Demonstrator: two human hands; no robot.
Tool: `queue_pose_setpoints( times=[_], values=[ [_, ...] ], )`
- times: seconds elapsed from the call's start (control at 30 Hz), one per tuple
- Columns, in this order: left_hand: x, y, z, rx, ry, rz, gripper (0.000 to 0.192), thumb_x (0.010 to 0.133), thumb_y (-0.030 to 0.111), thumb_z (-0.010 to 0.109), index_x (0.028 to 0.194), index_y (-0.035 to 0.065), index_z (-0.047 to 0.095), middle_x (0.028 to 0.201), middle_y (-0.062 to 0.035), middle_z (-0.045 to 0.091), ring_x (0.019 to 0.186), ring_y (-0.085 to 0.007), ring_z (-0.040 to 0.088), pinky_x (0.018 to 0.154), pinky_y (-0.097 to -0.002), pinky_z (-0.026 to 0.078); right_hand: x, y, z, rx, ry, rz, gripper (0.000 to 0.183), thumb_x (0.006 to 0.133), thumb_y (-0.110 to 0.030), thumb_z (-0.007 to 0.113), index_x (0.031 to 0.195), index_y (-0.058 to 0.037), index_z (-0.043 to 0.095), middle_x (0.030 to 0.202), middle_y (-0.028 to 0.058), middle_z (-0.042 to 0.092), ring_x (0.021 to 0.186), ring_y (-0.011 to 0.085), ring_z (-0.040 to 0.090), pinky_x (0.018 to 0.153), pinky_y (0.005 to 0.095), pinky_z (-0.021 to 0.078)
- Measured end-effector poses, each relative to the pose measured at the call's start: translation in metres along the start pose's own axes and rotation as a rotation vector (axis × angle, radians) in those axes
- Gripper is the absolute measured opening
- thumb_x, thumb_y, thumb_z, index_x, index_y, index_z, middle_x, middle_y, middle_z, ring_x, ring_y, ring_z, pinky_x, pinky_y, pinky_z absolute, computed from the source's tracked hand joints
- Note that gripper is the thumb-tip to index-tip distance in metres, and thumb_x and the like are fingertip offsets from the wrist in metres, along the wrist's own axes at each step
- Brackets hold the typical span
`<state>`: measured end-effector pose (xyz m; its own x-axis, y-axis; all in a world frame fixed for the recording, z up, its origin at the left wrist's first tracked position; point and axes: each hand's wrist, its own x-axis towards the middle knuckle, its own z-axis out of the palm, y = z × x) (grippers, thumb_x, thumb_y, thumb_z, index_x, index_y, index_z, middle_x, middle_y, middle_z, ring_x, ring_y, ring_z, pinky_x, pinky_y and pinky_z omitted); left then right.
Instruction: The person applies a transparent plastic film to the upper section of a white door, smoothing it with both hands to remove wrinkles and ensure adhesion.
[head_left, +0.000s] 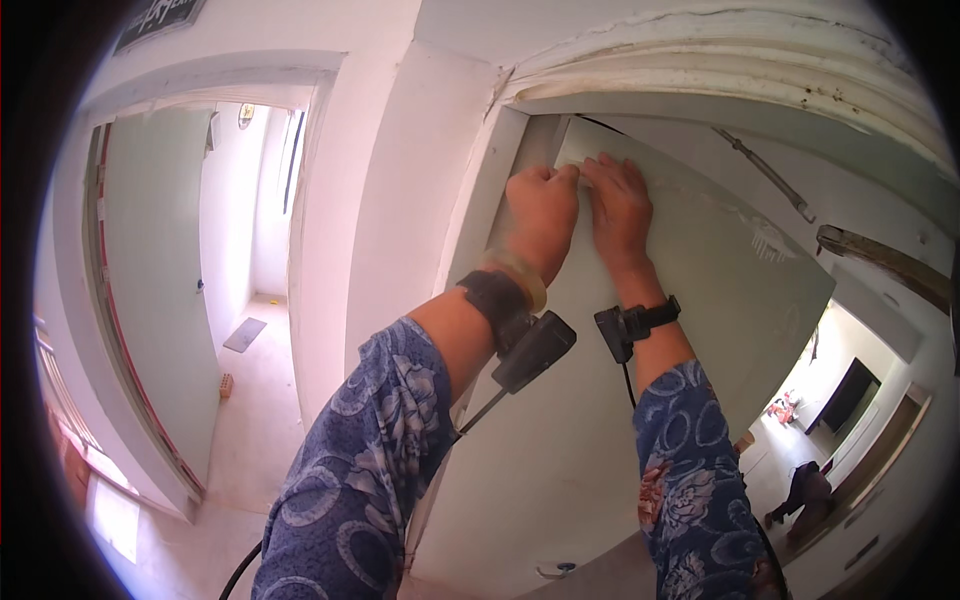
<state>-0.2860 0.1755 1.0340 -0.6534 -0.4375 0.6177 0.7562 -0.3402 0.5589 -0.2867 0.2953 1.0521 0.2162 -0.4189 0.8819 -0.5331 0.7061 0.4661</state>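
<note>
My left hand (544, 217) is curled into a fist at the upper edge of a pale green door (555, 465), beside the white door frame (487, 202). My right hand (621, 206) rests against the door's face, its fingertips nearly meeting my left thumb. A thin pale strip (576, 163) shows between the hands; whether either hand grips it is hidden. Around my left wrist sits a translucent yellowish ring (534, 281), perhaps a tape roll. Shiny whitish streaks (769, 238) mark the door near its top edge. A metal handle (556, 571) is low on it.
To the left, a second pale door (154, 285) stands ajar, with a brick (226, 385) and a grey slab (244, 335) on the floor beyond. At upper right are a metal rod (765, 172) and a wooden bar (885, 259). Cables hang from both wrist-worn devices.
</note>
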Motion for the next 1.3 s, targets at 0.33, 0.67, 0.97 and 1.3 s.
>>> queue_pose_setpoints(
  times=[0.33, 0.67, 0.97, 1.3],
  values=[
    [-0.002, 0.011, -0.026, 0.543, 0.051, 0.984, 0.016, 0.077, 0.004, 0.066, 0.091, 0.0013, 0.072, 0.096, -0.0128, 0.067, 0.098, -0.0328, 0.064, 0.085, -0.0401, 0.052, 0.013, -0.012, 0.007, 0.325, -0.087, 0.231, 0.016, 0.087, -0.001, 0.065, 0.100, -0.0070, 0.073, 0.098, 0.0100, 0.073, 0.097, 0.0306, 0.068, 0.102, 0.0458, 0.0472],
    [0.044, -0.006, -0.040, 0.683, -0.252, 0.964, 0.019, 0.075, 0.003, 0.064, 0.090, 0.0071, 0.074, 0.093, -0.0114, 0.067, 0.092, -0.0354, 0.062, 0.082, -0.0455, 0.051, 0.024, -0.011, -0.002, -0.002, -0.044, -0.004, 0.025, 0.078, -0.003, 0.073, 0.102, -0.0093, 0.073, 0.099, 0.0073, 0.070, 0.104, 0.0309, 0.062, 0.095, 0.0431, 0.0469],
    [0.024, 0.022, -0.030, 0.660, -0.371, 0.813, 0.019, 0.076, 0.007, 0.066, 0.093, 0.0037, 0.075, 0.087, -0.0169, 0.070, 0.085, -0.0383, 0.066, 0.077, -0.0445, 0.053, 0.021, -0.004, -0.002, -0.153, -0.135, 0.034, 0.022, 0.073, -0.008, 0.076, 0.095, -0.0117, 0.073, 0.098, 0.0041, 0.067, 0.100, 0.0278, 0.059, 0.093, 0.0423, 0.0418],
    [0.035, 0.022, -0.035, 0.594, -0.088, 0.538, 0.026, 0.075, 0.020, 0.073, 0.087, -0.0028, 0.075, 0.080, -0.0242, 0.070, 0.079, -0.0414, 0.068, 0.076, -0.0472, 0.055, 0.014, -0.005, 0.000, 0.068, -0.038, -0.033, 0.025, 0.069, 0.001, 0.073, 0.089, -0.0117, 0.078, 0.089, 0.0036, 0.067, 0.090, 0.0275, 0.061, 0.084, 0.0396, 0.0468]
  ],
)
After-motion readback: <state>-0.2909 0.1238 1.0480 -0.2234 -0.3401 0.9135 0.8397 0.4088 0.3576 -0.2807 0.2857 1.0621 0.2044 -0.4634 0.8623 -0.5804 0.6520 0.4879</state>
